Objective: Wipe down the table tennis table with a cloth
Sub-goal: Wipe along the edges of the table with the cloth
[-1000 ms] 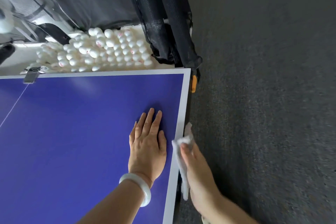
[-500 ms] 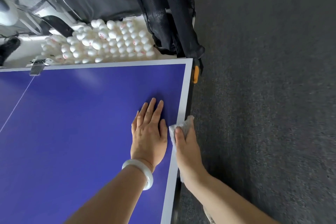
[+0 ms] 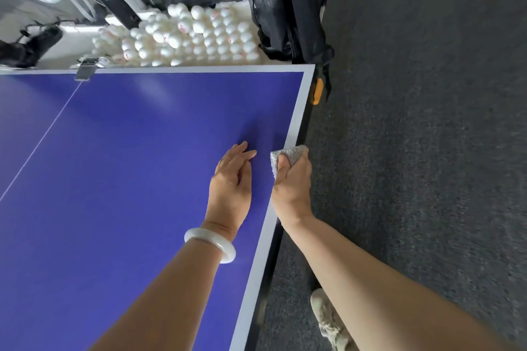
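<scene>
Dark grey carpet [image 3: 427,151] spreads right of and beyond the grip of the right hand [image 3: 293,186]. Farther ahead, a black mesh net [image 3: 288,3] hangs bunched; left of it, a heap of white table tennis balls [image 3: 199,37] lies on a white surface.

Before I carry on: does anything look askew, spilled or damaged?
Nothing stands out. The table looks unmarked, the right hand grips the cloth at its side edge, the left hand rests on top, and the balls lie heaped beyond the far end.

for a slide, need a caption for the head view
Right hand grips a grey cloth at the blue table tennis table edge; left hand rests on top.
</scene>
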{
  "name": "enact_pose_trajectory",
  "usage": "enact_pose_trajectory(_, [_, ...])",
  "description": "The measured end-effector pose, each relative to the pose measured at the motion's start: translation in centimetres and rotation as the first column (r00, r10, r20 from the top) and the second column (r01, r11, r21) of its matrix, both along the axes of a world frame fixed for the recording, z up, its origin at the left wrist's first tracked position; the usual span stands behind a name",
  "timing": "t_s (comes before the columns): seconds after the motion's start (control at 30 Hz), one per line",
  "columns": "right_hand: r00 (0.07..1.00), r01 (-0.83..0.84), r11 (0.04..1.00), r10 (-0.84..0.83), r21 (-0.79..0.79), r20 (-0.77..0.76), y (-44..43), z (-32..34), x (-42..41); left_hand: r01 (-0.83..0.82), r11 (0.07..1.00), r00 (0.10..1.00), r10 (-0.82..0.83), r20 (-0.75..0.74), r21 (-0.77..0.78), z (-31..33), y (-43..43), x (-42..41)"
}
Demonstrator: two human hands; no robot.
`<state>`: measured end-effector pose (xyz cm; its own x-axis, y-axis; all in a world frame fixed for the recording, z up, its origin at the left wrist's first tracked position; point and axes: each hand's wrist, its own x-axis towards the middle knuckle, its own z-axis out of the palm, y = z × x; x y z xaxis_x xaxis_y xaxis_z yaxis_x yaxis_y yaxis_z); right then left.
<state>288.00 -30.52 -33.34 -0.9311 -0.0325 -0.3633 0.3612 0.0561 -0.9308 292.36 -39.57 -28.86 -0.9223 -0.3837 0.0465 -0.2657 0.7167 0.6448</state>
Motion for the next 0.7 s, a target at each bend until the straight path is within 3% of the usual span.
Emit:
enact_pose_trajectory(0.1, [1.0, -0.012, 1.0, 0.013, -0.011, 0.024, 0.0, 0.1, -0.1, 0.114, 0.98, 0.992, -0.102, 0.079, -0.16, 0.1, -0.6, 7.9])
enact_pose_trajectory(0.27, [0.999, -0.02, 0.999, 0.021, -0.028, 0.042, 0.3, 0.6, 0.1, 0.135, 0.924, 0.975, -0.06, 0.213, -0.358, -0.5, -2.0, 18.9])
enact_pose_trajectory(0.43, [0.997, 0.061, 0.986, -0.053, -0.153, 0.053, 0.1, 1.2, 6.7, 0.139, 0.907, 0.969, -0.042, 0.244, -0.396, -0.9, -1.9, 19.2])
enact_pose_trajectory(0.6, [0.993, -0.116, 0.974, 0.108, -0.192, -0.052, 1.4, 1.5, 24.5, 0.148, 0.908, 0.968, -0.053, 0.244, -0.392, -1.0, -2.2, 19.3])
enact_pose_trajectory(0.7, [0.979, -0.176, 0.944, 0.197, -0.278, 0.049, 1.8, 1.1, 21.7, 0.152, 0.908, 0.969, -0.058, 0.241, -0.391, -1.0, -2.4, 19.3])
